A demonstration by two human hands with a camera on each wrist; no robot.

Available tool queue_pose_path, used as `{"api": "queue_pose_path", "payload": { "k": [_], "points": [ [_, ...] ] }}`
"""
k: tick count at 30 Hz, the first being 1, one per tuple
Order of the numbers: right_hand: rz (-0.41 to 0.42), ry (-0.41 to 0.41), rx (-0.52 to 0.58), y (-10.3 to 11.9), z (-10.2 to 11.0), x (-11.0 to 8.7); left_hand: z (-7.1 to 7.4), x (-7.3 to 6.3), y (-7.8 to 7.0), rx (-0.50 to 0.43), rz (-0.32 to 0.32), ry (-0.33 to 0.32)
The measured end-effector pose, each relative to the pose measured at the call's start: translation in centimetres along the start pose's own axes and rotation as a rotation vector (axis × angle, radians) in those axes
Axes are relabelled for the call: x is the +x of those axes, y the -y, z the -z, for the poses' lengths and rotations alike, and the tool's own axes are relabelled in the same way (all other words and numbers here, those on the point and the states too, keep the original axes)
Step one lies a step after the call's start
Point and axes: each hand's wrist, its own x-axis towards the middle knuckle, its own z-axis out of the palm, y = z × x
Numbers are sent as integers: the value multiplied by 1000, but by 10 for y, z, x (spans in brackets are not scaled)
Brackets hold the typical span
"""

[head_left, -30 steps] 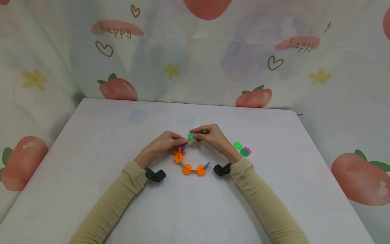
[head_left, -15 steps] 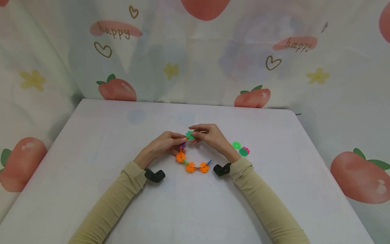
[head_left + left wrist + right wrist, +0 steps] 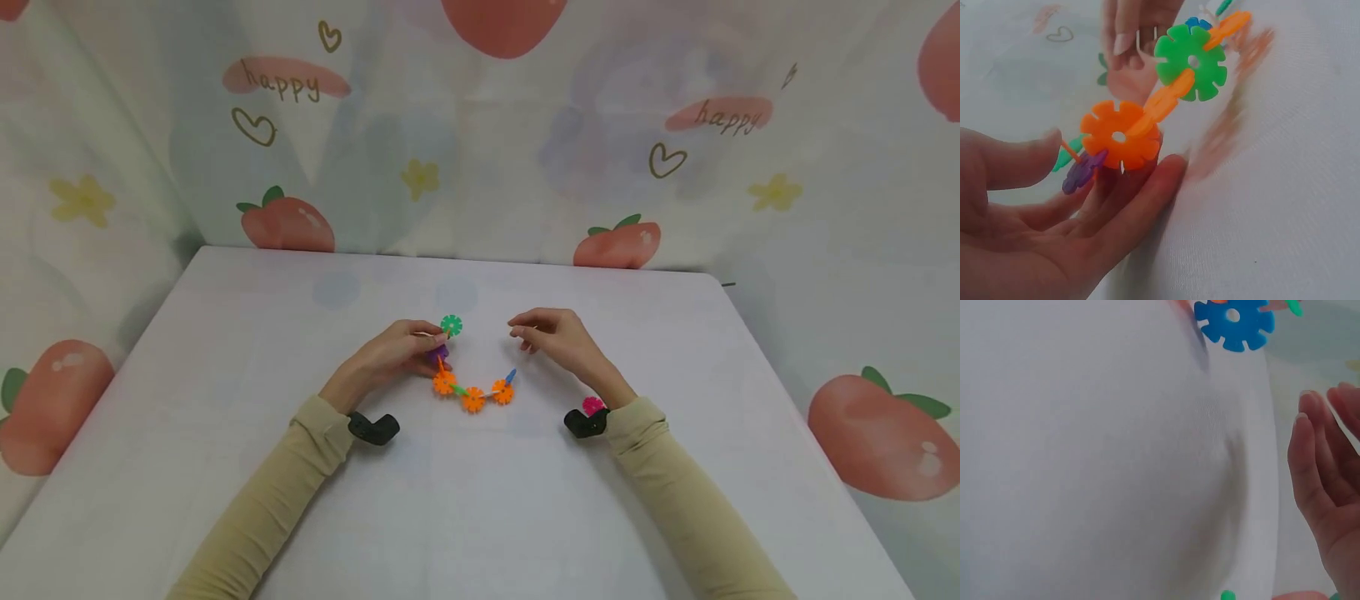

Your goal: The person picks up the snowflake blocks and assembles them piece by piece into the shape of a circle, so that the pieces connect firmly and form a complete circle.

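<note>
A curved chain of slotted plastic snowflake discs hangs from my left hand, whose thumb and fingers pinch it near a purple disc. At its top end, a teal-green disc sticks up beyond the fingertips. Several orange discs form the lower curve, and a blue disc ends it on the right. The left wrist view shows an orange disc and a green disc slotted together through another orange one. My right hand, holding nothing, hovers right of the chain with fingers loosely bent.
A loose pink disc lies on the white table by the right wrist, partly hidden by the black wrist camera. Another black camera sits on the left wrist. A printed curtain stands behind the table.
My right hand has let go of the teal-green disc and moved right and slightly nearer. The disc stays on the chain, which has shifted slightly left at its top. The right arm now covers the loose green discs.
</note>
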Motion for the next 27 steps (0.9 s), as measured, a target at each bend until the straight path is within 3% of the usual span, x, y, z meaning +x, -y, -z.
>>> {"api": "queue_pose_path", "payload": {
  "k": [5, 18, 27],
  "points": [
    [-9, -16, -112, -7, 15, -14, 1, -1, 0, 4, -17, 29],
    [-30, -73, -305, -33, 50, -43, 4, 1, 4, -7, -24, 26],
    [-67, -91, -380, -46, 64, -52, 3, 1, 4, 5, -3, -12]
  ]
}}
